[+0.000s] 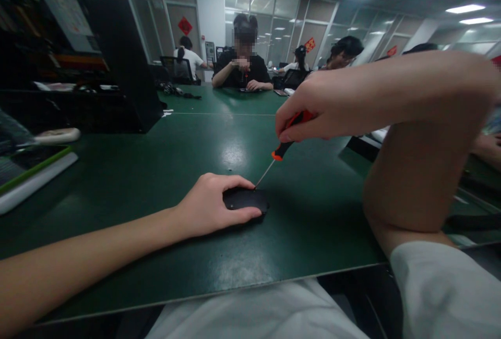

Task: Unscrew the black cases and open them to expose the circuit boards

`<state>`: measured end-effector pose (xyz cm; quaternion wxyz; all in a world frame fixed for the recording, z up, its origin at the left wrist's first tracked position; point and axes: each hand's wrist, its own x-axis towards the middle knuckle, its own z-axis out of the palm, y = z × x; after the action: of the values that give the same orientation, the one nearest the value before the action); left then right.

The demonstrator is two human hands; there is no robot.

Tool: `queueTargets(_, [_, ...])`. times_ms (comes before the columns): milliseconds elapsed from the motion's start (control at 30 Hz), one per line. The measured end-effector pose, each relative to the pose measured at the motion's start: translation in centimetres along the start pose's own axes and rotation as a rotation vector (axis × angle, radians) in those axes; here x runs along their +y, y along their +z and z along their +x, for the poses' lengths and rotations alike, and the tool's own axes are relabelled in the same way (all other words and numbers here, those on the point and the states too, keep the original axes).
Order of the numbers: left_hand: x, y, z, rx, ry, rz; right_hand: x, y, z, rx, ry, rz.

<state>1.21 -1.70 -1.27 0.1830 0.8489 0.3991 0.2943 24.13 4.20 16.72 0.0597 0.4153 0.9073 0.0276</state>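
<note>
On the green tabletop lies a black computer mouse (245, 200), a flat oval body with small bright dots like screws on its upper face. My left hand (209, 206) grips it from the left, thumb along the near edge and fingers along the far edge. Above and to the right, my right hand (309, 107) is closed around the handle of a red and black screwdriver (282, 148). The shaft slants down to the left, and its tip meets the mouse at the far edge, close to my left fingertips. Part of the handle is hidden by my fingers.
The green table (156, 172) ends close to my lap. A black shelf unit (129, 57) and a green-and-white tray (43, 177) stand at the left. Across the table sits a person in black (242, 70); other people are at the back and right.
</note>
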Motion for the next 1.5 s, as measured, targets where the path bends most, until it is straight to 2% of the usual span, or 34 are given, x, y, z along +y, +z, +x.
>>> queueTargets(100, [-0.2, 0.0, 0.0, -0.007, 0.029, 0.01, -0.4, -0.3, 0.3, -0.123, 0.061, -0.048])
queueTargets(167, [-0.3, 0.0, 0.0, -0.005, 0.043, 0.015, -0.4, -0.4, 0.3, -0.144, 0.098, -0.059])
queueTargets(233, [-0.2, 0.0, 0.0, 0.001, 0.054, 0.016, -0.5, -0.5, 0.3, -0.121, 0.057, -0.111])
queueTargets(333, [-0.1, 0.0, 0.1, -0.004, 0.059, 0.007, -0.7, -0.9, -0.2, -0.044, -0.148, -0.158])
queueTargets(467, [-0.3, -0.5, 0.1, -0.039, 0.085, -0.026, -2.1, -1.3, -0.6, 0.004, -0.468, -0.062])
queueTargets(567, [-0.5, -1.0, 0.1, -0.074, 0.084, -0.037, -3.5, -1.0, -0.2, 0.047, -0.58, -0.047])
queueTargets(700, [-0.8, -1.2, 0.1, -0.091, 0.064, -0.052, -4.3, -0.3, 0.6, 0.171, -0.504, -0.116])
queueTargets(767, [-1.0, -1.3, 0.1, -0.107, 0.057, -0.069, -4.0, -0.1, 0.9, 0.192, -0.528, -0.133])
queueTargets(900, [-1.7, -1.7, 0.3, -0.211, 0.041, -0.095, -2.9, -0.3, 1.1, 0.159, -0.616, -0.128])
queueTargets(1033, [-2.6, -2.4, 0.5, -0.312, 0.055, -0.127, -2.7, -0.5, 1.4, 0.11, -0.518, -0.105])
queueTargets(1233, [-2.7, -2.5, 0.6, -0.316, 0.033, -0.168, -2.8, -0.7, 1.2, 0.111, -0.588, -0.115])
queueTargets(1400, [-2.4, -2.4, 0.6, -0.314, 0.021, -0.164, -3.1, -0.6, 0.6, 0.12, -0.551, -0.102])
queueTargets(1500, [-2.1, -2.3, 0.5, -0.302, 0.009, -0.156, -3.6, -0.6, 0.3, 0.137, -0.591, -0.108])
